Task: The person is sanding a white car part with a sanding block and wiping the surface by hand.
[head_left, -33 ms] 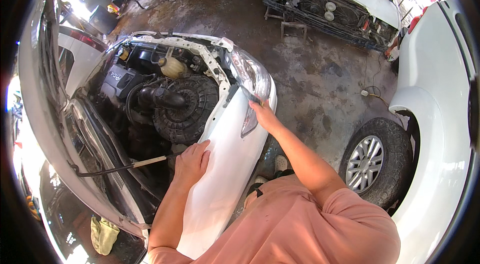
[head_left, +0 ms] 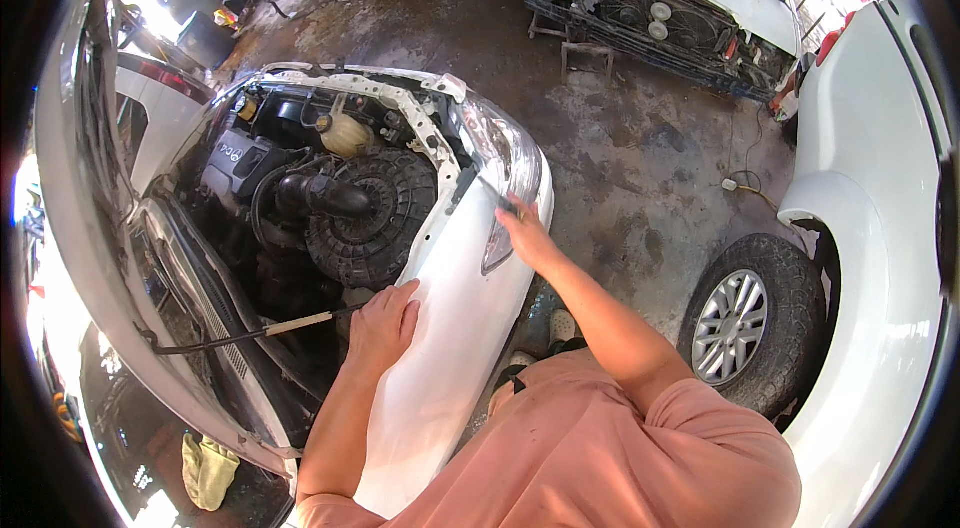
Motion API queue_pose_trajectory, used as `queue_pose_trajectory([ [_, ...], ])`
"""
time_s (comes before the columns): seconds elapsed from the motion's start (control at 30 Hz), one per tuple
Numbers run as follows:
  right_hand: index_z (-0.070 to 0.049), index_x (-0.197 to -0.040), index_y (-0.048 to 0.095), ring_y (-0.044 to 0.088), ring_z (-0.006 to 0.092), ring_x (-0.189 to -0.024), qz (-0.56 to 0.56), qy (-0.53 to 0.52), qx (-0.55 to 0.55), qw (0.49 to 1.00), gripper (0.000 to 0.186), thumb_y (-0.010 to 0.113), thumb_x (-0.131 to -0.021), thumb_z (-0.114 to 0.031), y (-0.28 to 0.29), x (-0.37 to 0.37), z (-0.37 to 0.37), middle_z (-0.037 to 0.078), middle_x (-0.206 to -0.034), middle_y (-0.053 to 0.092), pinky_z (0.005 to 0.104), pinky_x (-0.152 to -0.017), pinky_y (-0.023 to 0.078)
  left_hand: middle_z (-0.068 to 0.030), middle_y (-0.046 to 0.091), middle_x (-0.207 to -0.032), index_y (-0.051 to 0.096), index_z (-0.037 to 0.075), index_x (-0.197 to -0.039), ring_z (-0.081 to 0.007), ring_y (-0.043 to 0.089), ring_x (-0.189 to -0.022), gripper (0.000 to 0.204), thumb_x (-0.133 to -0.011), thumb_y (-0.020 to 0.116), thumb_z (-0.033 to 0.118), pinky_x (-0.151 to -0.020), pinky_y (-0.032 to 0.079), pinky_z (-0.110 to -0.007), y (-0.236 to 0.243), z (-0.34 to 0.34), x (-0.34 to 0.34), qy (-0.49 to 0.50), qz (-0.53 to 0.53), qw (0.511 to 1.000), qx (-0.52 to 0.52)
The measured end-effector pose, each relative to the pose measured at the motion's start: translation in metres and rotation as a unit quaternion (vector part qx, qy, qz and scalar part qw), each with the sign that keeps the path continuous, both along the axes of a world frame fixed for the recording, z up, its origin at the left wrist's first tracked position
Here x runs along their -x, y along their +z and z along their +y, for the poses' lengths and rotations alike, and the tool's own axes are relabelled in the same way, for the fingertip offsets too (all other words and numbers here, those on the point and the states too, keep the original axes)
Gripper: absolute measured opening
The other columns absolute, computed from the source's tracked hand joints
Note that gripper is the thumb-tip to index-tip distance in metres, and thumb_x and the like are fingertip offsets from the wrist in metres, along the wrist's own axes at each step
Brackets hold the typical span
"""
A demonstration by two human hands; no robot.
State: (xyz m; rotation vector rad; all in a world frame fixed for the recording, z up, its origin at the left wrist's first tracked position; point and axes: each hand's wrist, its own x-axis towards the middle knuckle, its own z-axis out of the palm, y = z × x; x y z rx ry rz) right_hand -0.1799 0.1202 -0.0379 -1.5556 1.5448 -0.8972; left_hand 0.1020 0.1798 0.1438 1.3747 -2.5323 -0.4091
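Observation:
My right hand [head_left: 526, 233] is closed around a slim dark tool [head_left: 500, 200] with a thin, flat-looking blade; its exact kind is hard to make out. The blade's tip lies along the gap between the clear headlight [head_left: 512, 150] and the white fender [head_left: 445, 353] of the car before me. My left hand [head_left: 382, 326] rests flat over the fender's inner edge, fingers stretched out and holding nothing visible. Close to its fingers ends the dark hood prop rod [head_left: 230, 338], which has a pale sleeve.
The engine bay holds a round black housing [head_left: 372, 218] and a yellowish reservoir [head_left: 346, 135]. Overhead at left, the raised hood [head_left: 75, 178] leans over it. A wheel [head_left: 735, 323] and white car body [head_left: 870, 148] stand at right. Another car front [head_left: 650, 23] is ahead; a cloth [head_left: 207, 470] lies lower left.
My right hand has shifted slightly down along the headlight's edge with the tool, whose blade shows a little more. The left hand has stayed in place.

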Motion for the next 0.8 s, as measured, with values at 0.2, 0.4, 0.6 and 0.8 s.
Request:
queue_pose_trajectory([
  [0.2, 0.003, -0.160, 0.025, 0.010, 0.0309, -0.159, 0.070, 0.012, 0.006, 0.997, 0.076, 0.032, -0.109, -0.053, 0.026, -0.034, 0.032, 0.019, -0.170, 0.019, 0.0522, -0.127, 0.002, -0.0123, 0.067, -0.093, 0.063, 0.008, -0.123, -0.0340, 0.068, -0.083, 0.028, -0.095, 0.064, 0.014, -0.066, 0.055, -0.046, -0.001, 0.003, -0.002, 0.001, 0.003, 1.000, 0.009],
  [0.4, 0.004, -0.159, 0.026, 0.016, 0.0335, -0.158, 0.077, -0.023, -0.001, 0.997, 0.076, 0.031, -0.109, -0.052, 0.034, -0.020, -0.039, 0.020, -0.169, 0.020, 0.0505, -0.128, 0.007, -0.0121, 0.068, -0.095, 0.063, 0.008, -0.122, -0.0340, 0.069, -0.085, 0.027, -0.096, 0.064, 0.015, -0.066, 0.055, -0.047, 0.000, -0.001, 0.003, 0.002, 0.009, 1.000, 0.008],
  [0.6, 0.004, -0.158, 0.029, 0.016, 0.0337, -0.158, 0.094, 0.008, 0.040, 0.995, 0.074, 0.033, -0.108, -0.050, 0.031, -0.033, -0.009, 0.020, -0.168, 0.023, 0.0512, -0.128, 0.008, -0.0109, 0.067, -0.088, 0.064, 0.008, -0.121, -0.0330, 0.068, -0.078, 0.027, -0.094, 0.065, 0.012, -0.065, 0.054, -0.044, 0.000, 0.001, 0.000, 0.001, 0.016, 1.000, 0.027],
  [0.8, 0.008, -0.156, 0.030, 0.018, 0.0354, -0.157, 0.124, 0.007, 0.062, 0.990, 0.071, 0.038, -0.108, -0.044, 0.028, -0.044, -0.024, 0.026, -0.166, 0.024, 0.0495, -0.127, 0.013, -0.0096, 0.067, -0.089, 0.064, 0.009, -0.122, -0.0316, 0.069, -0.080, 0.027, -0.095, 0.065, 0.014, -0.065, 0.054, -0.045, 0.003, 0.001, 0.002, -0.003, 0.027, 0.999, 0.035],
])
